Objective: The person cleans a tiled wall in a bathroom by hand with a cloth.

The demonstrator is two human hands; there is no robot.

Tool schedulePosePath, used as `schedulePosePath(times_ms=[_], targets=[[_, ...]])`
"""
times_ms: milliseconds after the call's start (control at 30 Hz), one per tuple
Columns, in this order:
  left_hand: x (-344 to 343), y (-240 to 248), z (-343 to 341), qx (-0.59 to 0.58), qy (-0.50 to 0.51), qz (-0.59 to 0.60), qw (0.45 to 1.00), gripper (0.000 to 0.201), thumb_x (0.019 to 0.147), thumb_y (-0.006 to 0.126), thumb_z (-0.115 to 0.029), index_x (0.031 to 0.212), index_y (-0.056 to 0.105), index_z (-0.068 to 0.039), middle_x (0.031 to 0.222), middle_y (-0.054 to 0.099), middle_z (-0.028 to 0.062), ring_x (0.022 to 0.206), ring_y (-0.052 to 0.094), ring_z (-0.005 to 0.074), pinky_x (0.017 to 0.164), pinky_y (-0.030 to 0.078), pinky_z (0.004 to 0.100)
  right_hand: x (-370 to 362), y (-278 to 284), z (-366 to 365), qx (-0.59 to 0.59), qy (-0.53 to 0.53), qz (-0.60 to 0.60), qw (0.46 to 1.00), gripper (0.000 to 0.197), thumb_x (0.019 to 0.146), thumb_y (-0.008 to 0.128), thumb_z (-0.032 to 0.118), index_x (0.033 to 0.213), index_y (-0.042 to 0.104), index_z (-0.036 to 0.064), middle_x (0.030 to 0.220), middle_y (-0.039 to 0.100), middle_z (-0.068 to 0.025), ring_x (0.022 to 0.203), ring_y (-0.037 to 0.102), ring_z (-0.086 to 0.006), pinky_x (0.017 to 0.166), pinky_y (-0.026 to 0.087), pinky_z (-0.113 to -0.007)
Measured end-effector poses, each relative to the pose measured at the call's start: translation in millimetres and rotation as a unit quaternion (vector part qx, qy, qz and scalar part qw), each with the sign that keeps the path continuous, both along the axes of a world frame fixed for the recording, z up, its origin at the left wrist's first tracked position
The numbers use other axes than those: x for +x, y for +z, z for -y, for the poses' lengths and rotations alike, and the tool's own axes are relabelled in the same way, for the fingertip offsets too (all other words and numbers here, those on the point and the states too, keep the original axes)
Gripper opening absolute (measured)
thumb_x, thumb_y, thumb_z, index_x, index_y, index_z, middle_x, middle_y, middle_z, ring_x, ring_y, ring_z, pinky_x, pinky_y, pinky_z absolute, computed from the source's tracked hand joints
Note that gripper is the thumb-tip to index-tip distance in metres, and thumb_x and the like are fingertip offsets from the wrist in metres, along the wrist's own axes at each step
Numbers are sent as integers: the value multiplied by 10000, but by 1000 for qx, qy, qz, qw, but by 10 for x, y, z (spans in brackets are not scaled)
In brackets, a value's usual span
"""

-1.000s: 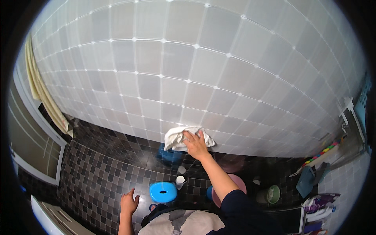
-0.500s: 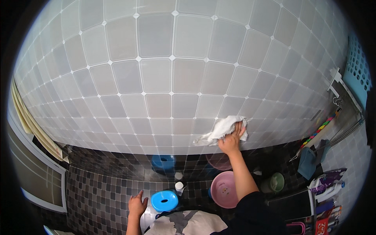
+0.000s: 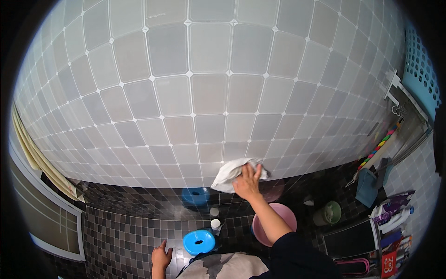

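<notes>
My right hand (image 3: 247, 185) presses a crumpled white cloth (image 3: 227, 176) against the tiled wall (image 3: 210, 93), low down where the pale tiles meet the dark ones. Its fingers lie spread over the cloth, and the palm side is hidden. Well below and to the left, my left hand (image 3: 161, 255) hangs over the floor with nothing in it, index finger and thumb apart. The nearest thing to it is a blue plastic stool (image 3: 199, 242) with a slot in its top. Beneath my right forearm stands a pink basin (image 3: 284, 217), partly covered by the arm.
A white bottle (image 3: 215, 224) stands by the stool on the dark tiled floor (image 3: 121, 237). Right of the basin are a green bucket (image 3: 331, 213) and a blue dustpan (image 3: 367, 188). Bottles crowd a rack at the lower right. A light blue basket (image 3: 420, 69) hangs above; a cream curtain (image 3: 44, 160) edges the left.
My right hand has moved the cloth down and to the left along the wall, to the border of the dark tiles. My left hand has dropped slightly. The view has shifted a little.
</notes>
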State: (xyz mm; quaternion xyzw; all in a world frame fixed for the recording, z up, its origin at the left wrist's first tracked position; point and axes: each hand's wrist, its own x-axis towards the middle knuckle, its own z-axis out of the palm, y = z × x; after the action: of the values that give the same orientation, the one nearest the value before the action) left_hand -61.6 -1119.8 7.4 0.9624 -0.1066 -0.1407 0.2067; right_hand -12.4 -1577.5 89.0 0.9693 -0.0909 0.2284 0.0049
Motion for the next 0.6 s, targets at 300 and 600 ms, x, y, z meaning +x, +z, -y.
schedulePosePath(times_ms=[300, 600], targets=[[89, 160, 333, -20, -49, 9, 999, 522, 819, 630, -338, 1261, 558, -69, 1019, 670, 197, 949, 621, 395, 865, 482, 456, 37, 192, -162, 43, -37, 216, 975, 334, 730, 638, 238, 1020, 671, 74, 1401, 282, -230, 1360, 181, -427, 1075, 96, -618], [182, 141, 263, -14, -64, 23, 998, 536, 810, 650, -329, 1275, 552, -81, 1010, 669, 196, 934, 621, 392, 847, 488, 458, 117, 425, -158, 69, -29, 258, 963, 309, 694, 667, 224, 970, 668, 87, 1393, 282, -264, 1346, 185, -476, 1042, 124, -647]])
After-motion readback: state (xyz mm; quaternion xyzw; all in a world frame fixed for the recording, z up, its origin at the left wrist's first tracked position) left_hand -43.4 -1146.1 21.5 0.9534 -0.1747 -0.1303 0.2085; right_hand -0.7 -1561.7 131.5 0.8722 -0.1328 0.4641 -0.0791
